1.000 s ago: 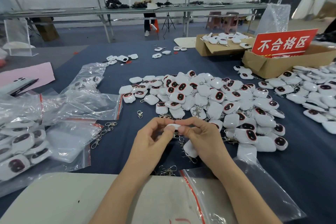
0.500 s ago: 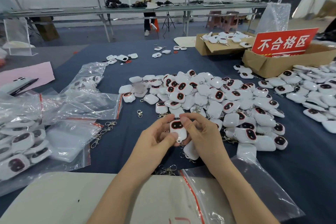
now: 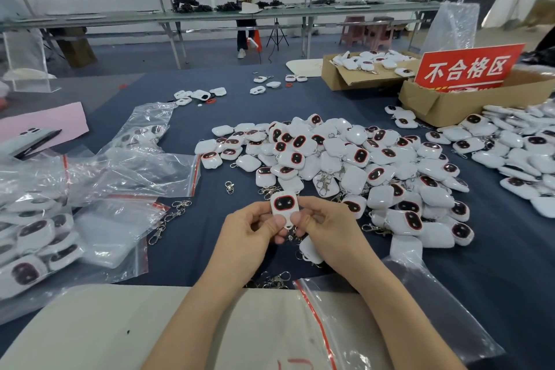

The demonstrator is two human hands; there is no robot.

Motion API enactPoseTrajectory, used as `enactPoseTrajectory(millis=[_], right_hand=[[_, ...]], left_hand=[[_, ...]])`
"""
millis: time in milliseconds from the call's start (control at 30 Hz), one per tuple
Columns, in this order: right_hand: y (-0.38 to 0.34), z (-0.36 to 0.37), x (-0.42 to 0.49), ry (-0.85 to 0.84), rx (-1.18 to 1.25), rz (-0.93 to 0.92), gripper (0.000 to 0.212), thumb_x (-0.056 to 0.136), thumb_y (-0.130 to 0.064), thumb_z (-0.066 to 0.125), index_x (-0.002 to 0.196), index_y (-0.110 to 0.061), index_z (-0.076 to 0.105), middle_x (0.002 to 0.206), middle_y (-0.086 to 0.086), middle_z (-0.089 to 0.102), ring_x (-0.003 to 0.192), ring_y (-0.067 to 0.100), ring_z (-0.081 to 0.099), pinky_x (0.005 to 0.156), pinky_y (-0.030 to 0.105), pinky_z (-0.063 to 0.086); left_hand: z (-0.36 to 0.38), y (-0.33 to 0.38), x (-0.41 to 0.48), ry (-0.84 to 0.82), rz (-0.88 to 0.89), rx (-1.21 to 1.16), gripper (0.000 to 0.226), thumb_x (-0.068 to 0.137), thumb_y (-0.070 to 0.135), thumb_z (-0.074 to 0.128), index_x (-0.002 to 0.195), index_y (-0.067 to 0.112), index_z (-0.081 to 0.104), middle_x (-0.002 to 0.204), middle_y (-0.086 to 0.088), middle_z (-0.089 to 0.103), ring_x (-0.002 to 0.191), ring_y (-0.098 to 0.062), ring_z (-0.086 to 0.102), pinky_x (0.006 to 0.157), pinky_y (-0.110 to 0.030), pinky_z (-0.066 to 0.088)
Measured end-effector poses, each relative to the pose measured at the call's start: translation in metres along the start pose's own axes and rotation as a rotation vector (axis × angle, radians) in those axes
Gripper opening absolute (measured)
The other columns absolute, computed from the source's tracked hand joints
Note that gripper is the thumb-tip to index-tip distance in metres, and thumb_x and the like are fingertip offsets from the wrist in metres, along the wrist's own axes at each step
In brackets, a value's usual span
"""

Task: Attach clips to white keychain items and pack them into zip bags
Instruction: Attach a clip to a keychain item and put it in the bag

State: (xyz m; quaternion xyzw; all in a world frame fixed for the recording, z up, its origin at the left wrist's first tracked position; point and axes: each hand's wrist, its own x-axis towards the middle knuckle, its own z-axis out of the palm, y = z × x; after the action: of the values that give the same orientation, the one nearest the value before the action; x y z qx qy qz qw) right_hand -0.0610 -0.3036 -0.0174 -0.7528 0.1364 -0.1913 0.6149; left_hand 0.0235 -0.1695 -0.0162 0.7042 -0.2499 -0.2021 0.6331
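Left hand (image 3: 249, 231) and right hand (image 3: 327, 228) — both grips pinching one white keychain item (image 3: 283, 207) (face up), above loose clips (image 3: 271, 281)

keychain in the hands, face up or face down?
Face up. The keychain shows its dark, red-rimmed panel to the camera, pinched between the left hand and right hand.

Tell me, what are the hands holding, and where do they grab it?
The left hand and right hand pinch one white keychain item by its lower end.
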Motion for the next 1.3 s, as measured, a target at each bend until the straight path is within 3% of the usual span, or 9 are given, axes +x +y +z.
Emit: enactPoseTrajectory(millis=[100, 233, 367, 433, 600, 667, 867, 1100, 1300], right_hand=[[-0.001, 0.000, 0.001, 0.008, 0.004, 0.027, 0.039, 0.095, -0.006, 0.063, 0.087, -0.043, 0.072, 0.065, -0.017, 0.069, 0.061, -0.002, 0.058, 0.067, 0.010, 0.046], [-0.004, 0.001, -0.001, 0.048, -0.008, 0.046, 0.043, 0.098, -0.016, 0.062, 0.077, -0.052, 0.075, 0.066, -0.004, 0.069, 0.065, 0.001, 0.059, 0.068, 0.011, 0.045], [-0.003, 0.002, -0.003, 0.052, -0.060, 0.073, 0.030, 0.102, -0.027, 0.055, 0.083, -0.031, 0.077, 0.064, -0.007, 0.065, 0.064, 0.001, 0.057, 0.062, 0.011, 0.042], [-0.003, 0.003, -0.002, 0.047, -0.079, 0.064, 0.028, 0.103, -0.027, 0.053, 0.088, -0.027, 0.076, 0.066, -0.008, 0.066, 0.066, 0.003, 0.057, 0.069, 0.017, 0.044], [-0.010, 0.000, -0.002, 0.022, 0.095, -0.061, 0.043, 0.100, -0.015, 0.059, 0.093, -0.054, 0.074, 0.090, -0.015, 0.075, 0.077, -0.001, 0.064, 0.076, 0.015, 0.054], [-0.008, -0.003, -0.001, 0.044, 0.142, -0.062, 0.044, 0.097, -0.012, 0.063, 0.091, -0.053, 0.076, 0.095, -0.013, 0.076, 0.080, 0.000, 0.066, 0.076, 0.018, 0.057], [0.000, -0.002, 0.001, 0.027, 0.150, -0.042, 0.040, 0.094, 0.001, 0.064, 0.098, -0.037, 0.074, 0.077, -0.008, 0.072, 0.073, 0.003, 0.066, 0.070, 0.017, 0.054], [0.003, 0.002, 0.002, 0.034, 0.147, -0.018, 0.029, 0.093, 0.001, 0.066, 0.091, -0.027, 0.073, 0.082, -0.010, 0.076, 0.073, 0.001, 0.066, 0.064, 0.014, 0.051], [0.008, 0.001, 0.004, 0.054, 0.115, 0.040, 0.026, 0.093, 0.004, 0.063, 0.085, -0.020, 0.069, 0.067, -0.014, 0.072, 0.060, -0.003, 0.061, 0.062, 0.012, 0.050]], left_hand=[[0.002, 0.001, 0.000, 0.004, 0.017, 0.002, 0.020, 0.096, -0.003, 0.061, 0.096, 0.014, 0.073, 0.064, 0.004, 0.071, 0.055, -0.004, 0.061, 0.062, -0.011, 0.049], [0.002, 0.001, -0.002, 0.026, 0.036, -0.013, 0.018, 0.101, 0.009, 0.058, 0.095, 0.014, 0.074, 0.066, 0.001, 0.071, 0.058, -0.005, 0.062, 0.062, -0.013, 0.050], [0.002, -0.001, -0.001, 0.069, 0.023, 0.017, 0.033, 0.106, 0.027, 0.050, 0.084, 0.014, 0.072, 0.065, -0.003, 0.068, 0.056, -0.010, 0.060, 0.061, -0.018, 0.051], [0.002, -0.001, -0.001, 0.063, 0.035, 0.025, 0.035, 0.106, 0.031, 0.049, 0.084, 0.015, 0.071, 0.066, -0.001, 0.068, 0.057, -0.010, 0.060, 0.061, -0.019, 0.051], [0.002, -0.001, 0.000, 0.031, 0.093, -0.067, 0.022, 0.105, 0.022, 0.051, 0.108, 0.026, 0.073, 0.076, 0.004, 0.069, 0.068, -0.010, 0.062, 0.066, -0.024, 0.055], [0.002, 0.000, 0.000, 0.018, 0.103, -0.094, 0.023, 0.104, 0.020, 0.054, 0.108, 0.030, 0.074, 0.085, 0.005, 0.074, 0.072, -0.009, 0.065, 0.069, -0.023, 0.056], [-0.001, 0.000, -0.001, 0.010, 0.057, -0.129, 0.023, 0.103, 0.025, 0.055, 0.104, 0.030, 0.077, 0.102, -0.002, 0.077, 0.093, -0.014, 0.070, 0.081, -0.027, 0.060], [-0.002, -0.005, 0.002, -0.008, -0.005, -0.157, 0.018, 0.103, 0.013, 0.053, 0.101, 0.005, 0.069, 0.092, -0.006, 0.076, 0.089, -0.019, 0.069, 0.088, -0.034, 0.059], [-0.002, -0.005, 0.003, -0.019, 0.000, -0.164, 0.017, 0.101, 0.013, 0.056, 0.089, 0.006, 0.065, 0.091, -0.005, 0.077, 0.085, -0.016, 0.071, 0.081, -0.027, 0.060]])
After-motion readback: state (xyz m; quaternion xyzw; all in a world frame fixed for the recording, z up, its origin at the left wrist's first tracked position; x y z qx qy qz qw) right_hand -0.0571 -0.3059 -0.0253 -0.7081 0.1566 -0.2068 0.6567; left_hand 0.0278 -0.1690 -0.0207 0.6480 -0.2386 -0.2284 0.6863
